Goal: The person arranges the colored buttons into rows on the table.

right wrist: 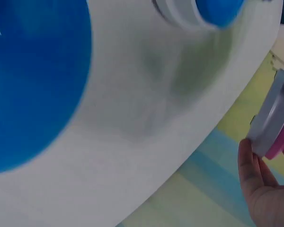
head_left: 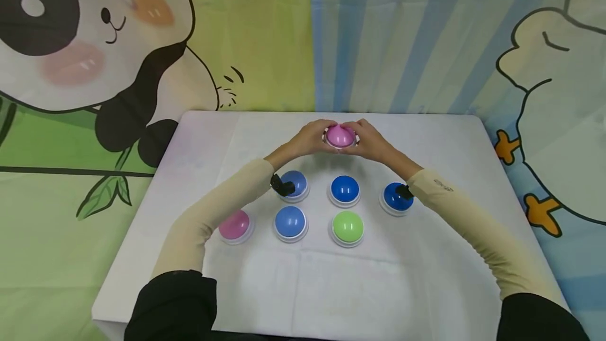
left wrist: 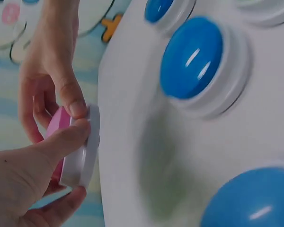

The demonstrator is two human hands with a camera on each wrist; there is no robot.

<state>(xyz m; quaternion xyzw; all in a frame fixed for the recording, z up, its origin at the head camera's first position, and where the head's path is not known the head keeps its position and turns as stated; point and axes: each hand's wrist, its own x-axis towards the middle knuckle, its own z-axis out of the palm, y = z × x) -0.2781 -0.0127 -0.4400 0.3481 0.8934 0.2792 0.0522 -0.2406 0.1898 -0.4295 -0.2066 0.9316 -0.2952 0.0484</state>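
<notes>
Between both hands, above the far part of the table, is a pink dome push button with a white base. My left hand grips its left side, with the thumb on the white base in the left wrist view. The right hand grips the opposite side; its fingers touch the base's edge in the right wrist view. Nearest below the hands stands a blue button. Another blue button is partly hidden by the left wrist camera, and a third blue button by the right one.
Closer to the front sit a pink button, partly behind the left sleeve, a lighter blue button and a green button. All stand on a white table. A printed cloth backdrop hangs behind its far edge.
</notes>
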